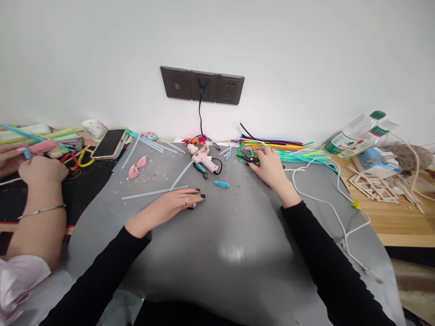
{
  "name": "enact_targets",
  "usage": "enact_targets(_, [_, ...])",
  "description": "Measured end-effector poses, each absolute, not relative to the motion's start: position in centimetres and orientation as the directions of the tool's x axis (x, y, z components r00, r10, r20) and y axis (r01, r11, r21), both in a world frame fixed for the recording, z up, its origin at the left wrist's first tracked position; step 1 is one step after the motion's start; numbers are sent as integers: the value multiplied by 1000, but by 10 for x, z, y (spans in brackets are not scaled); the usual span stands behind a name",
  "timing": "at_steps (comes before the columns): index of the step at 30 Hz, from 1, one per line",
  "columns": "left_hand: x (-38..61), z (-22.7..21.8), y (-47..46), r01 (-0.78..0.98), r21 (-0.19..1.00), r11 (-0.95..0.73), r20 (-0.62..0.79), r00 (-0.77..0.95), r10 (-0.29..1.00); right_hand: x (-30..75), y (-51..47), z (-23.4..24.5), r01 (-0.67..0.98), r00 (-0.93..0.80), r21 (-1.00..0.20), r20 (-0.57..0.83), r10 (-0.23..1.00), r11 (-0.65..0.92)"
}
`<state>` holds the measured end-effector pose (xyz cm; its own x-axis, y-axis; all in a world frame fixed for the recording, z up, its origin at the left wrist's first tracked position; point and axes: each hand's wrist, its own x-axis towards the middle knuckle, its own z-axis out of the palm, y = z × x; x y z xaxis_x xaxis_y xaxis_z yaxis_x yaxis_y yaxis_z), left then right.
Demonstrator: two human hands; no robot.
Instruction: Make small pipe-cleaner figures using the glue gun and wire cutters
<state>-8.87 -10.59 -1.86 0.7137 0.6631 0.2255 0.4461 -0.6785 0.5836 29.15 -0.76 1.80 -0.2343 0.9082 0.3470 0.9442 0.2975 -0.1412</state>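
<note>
My left hand (173, 204) lies on the grey mat (204, 244), its fingers stretched out and its thumb partly under them. Close by it is a translucent glue stick (154, 192). Farther back, my right hand (269, 165) has its fingers curled at small dark pliers (250, 159), beside bundled coloured pipe cleaners (299, 154). Part of the tool is hidden under the fingers. Between my hands and the wall lies a pink glue gun (205, 160), with a turquoise clip (222, 184) in front of it.
At left, another person's hand (42, 170) works with a pink piece (43, 146). A phone (109, 144) and a pink bow (137, 166) lie nearby. A white cable (328, 203) crosses the mat's right side. Bottles (346, 138) and wooden sticks (375, 185) are at right.
</note>
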Motion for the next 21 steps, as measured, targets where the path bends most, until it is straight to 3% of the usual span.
enact_targets(4, [-95, -30, -110, 386, 672, -631, 313, 625, 715, 245, -31, 24, 796, -364, -269, 502, 785, 542])
enact_targets(7, [-91, -28, -112, 419, 749, -513, 343, 417, 842, 212, -46, 19, 648, -407, -416, 519, 752, 638])
enact_targets(10, [-79, -19, -98, 359, 899, -252, 236, 86, 968, 183, -51, 13, 373, -503, -670, 435, 746, 642])
enact_targets(12, [-66, -13, -79, 156, 981, -116, 126, -55, 990, 166, -47, 10, 252, -523, -773, 397, 754, 582])
enact_targets(15, [-45, -5, -44, -126, 992, -28, 28, -3, 1000, 147, -28, 11, 216, -444, -801, 429, 787, 558])
enact_targets(21, [-21, 12, 11, -307, 951, 27, -9, 63, 998, 142, 33, 18, 214, -243, -891, 348, 905, 400])
